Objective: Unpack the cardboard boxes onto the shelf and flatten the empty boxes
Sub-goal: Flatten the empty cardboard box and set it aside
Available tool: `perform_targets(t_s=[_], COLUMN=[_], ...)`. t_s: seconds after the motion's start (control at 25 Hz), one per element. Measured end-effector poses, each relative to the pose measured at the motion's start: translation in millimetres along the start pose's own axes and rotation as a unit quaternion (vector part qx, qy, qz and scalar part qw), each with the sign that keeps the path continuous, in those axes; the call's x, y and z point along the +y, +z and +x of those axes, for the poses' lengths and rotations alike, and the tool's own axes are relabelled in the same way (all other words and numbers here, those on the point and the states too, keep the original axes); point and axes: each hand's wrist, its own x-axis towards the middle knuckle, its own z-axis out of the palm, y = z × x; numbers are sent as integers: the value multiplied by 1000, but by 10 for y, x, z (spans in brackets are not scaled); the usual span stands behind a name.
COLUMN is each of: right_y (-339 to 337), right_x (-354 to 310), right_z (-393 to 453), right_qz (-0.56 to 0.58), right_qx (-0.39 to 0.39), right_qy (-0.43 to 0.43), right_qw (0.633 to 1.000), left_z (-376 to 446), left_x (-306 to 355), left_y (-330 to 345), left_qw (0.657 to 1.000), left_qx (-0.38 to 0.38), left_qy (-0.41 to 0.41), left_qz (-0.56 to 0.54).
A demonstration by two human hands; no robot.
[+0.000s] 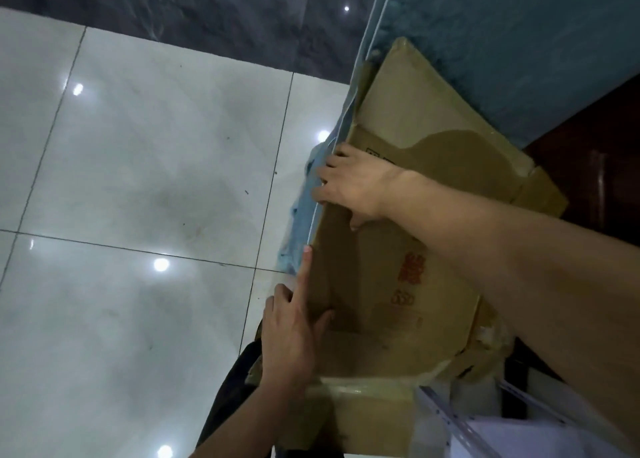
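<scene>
The glossy white tiled floor (138,180) takes up the whole left half of the view, bare but for a few small specks and the reflections of ceiling lights, and runs up to a dark marbled band (173,7) along the top. This is the widest open room around the work.

Right of the floor, the left hand (291,336) lies against the near left edge of the flattened cardboard box (398,249): its forefinger is stretched straight along that edge, the thumb rests on the face of the cardboard, and the other fingers are hidden behind the edge, so whether they curl round it cannot be told.

Further along the same left edge, the right hand (349,187) presses down on the box, fingers bent over the edge and thumb laid on the top face. The forearm crosses the box from the lower right.

The box lies flat, its far end on a teal blue cushioned surface (519,41) with pale piping, whose edge runs just beside the box's left edge. Loose flaps stick out at its right and near corners.

Red printing shows on the box face near the forearm, with blurred digits beneath and small dark print by the right hand; none is legible.

A white perforated metal shelf frame (446,419) stands at the lower right corner.
</scene>
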Motion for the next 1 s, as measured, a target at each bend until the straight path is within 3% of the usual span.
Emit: perform_targets(t_s=[0.2,0.32,0.48,0.8,1.0], right_y=[-241,-341,-343,-303,-440], right_x=[120,162,65,-594,-1082], right_z=[-883,-1391,-2237,-3899,-4701], right_qz=[11,53,117,219,244], right_qx=[-37,-109,-141,-113,-39], right_qy=[32,87,192,343,444], right_qw=[999,989,964,906,861], left_z=[-402,-561,-876,-1549,-1930], left_x=[487,817,1248,1943,2134], left_y=[-224,-353,-424,-613,-792], left_qw=[993,984,965,910,865], left_qx=[-32,-55,-102,-156,-79], left_qy=[109,167,236,327,454], left_qz=[-33,-3,57,201,198])
